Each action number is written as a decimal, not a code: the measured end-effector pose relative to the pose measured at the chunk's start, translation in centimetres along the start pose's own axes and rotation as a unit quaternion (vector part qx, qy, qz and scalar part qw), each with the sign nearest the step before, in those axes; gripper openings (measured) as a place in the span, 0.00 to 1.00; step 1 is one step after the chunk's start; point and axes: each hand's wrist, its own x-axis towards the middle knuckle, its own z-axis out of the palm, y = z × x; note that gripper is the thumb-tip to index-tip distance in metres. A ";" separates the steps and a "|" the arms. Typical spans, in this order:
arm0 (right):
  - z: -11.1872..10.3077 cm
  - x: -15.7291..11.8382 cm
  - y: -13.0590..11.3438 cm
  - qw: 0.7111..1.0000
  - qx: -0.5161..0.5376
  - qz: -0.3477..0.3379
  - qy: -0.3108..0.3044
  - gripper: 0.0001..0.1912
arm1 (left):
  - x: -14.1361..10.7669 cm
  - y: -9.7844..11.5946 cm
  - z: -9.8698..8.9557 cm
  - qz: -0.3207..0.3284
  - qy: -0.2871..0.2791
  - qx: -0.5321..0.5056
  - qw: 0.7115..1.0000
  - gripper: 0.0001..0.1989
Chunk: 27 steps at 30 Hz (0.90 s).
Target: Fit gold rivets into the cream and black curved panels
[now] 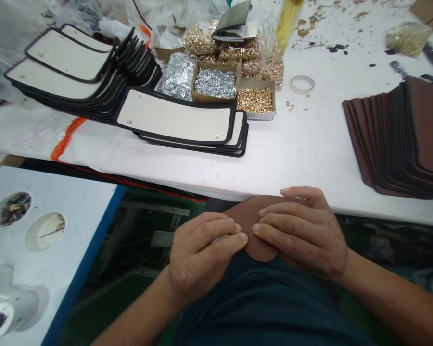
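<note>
A brown leather-look panel (261,248) with a rounded end lies over my lap, against the table's front edge. My left hand (204,254) is closed on its left side, thumb and forefinger pressed together near the middle. From the other side my right hand (303,235) grips the same panel, fingers bent over its face and forefinger tip close to my left thumb. A tiny gold-coloured speck shows by that fingertip; what it is, I cannot make out. The panel's underside and my right thumb are hidden.
White-faced, black-edged panels (176,117) are stacked on the white table (296,163). Behind them stand boxes of silver rings (216,82) and gold eyelets (256,100). A tape roll (302,83) lies nearby. Brown panels (431,125) fan out at right. A white machine (14,302) stands lower left.
</note>
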 end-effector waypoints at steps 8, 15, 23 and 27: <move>-0.5 0.3 -0.1 1.000 -0.006 0.003 -0.009 0.09 | 0.6 0.0 -0.3 -0.043 -0.064 -0.015 0.997 0.14; -0.4 0.6 0.0 0.999 -0.040 -0.020 0.022 0.10 | 1.1 0.1 -0.3 -0.057 -0.068 -0.043 0.995 0.14; -0.3 1.1 0.0 0.997 -0.067 -0.009 0.037 0.04 | 1.3 0.2 -0.2 -0.078 -0.065 -0.078 0.992 0.13; -0.2 1.5 0.0 0.998 -0.055 -0.003 0.027 0.02 | 1.1 0.0 -0.1 -0.069 -0.068 -0.077 0.992 0.14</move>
